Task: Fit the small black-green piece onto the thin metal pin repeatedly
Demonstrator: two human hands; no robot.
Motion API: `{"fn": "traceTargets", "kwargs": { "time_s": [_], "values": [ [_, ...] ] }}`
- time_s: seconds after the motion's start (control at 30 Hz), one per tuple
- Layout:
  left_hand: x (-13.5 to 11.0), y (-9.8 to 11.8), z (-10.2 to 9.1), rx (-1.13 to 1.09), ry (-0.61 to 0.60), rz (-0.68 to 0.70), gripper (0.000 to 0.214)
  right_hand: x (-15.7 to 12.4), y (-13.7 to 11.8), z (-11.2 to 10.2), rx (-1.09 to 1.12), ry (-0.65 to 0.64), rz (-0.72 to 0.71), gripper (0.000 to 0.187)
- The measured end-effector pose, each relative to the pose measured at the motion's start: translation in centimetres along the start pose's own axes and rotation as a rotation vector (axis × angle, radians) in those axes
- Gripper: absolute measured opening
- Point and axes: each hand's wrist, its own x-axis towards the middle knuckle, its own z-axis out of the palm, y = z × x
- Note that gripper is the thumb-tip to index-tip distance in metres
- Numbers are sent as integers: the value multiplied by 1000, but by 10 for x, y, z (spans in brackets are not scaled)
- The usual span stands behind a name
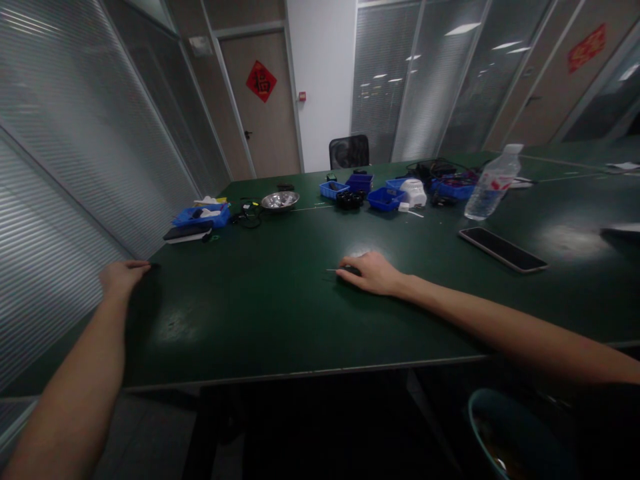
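Note:
My right hand [373, 272] rests on the green tabletop [280, 300], its fingers closed around a small screwdriver [352, 270] with a dark handle. The thin metal shaft points left, level with the table. Far to the left, my left hand [123, 275] lies at the table's left side with thumb and fingers pressed together. A small dark patch shows at those fingertips, too unclear to name. Right of my right hand lies a phone [503, 249], screen up. Behind the phone stands a clear plastic bottle [493, 185], which appears tilted in the view.
At the back left are a blue tray [220, 217], a dark notebook [187, 233], a cable [247, 217] and a metal bowl [280, 202]. Several blue bins [385, 200], a white device [414, 193] and tangled wires [440, 168] stand at the back. Below right is a teal bucket [475, 427].

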Motion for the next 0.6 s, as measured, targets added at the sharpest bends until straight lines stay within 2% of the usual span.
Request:
{"fn": "traceTargets", "kwargs": {
  "time_s": [0.13,0.6],
  "values": [
    [-1,3,0,10,-17,-92,35,0,1,0,1,-13,2,50],
    [-17,17,-8,115,-8,-8,33,0,-1,0,3,-9,6,51]
  ]
}}
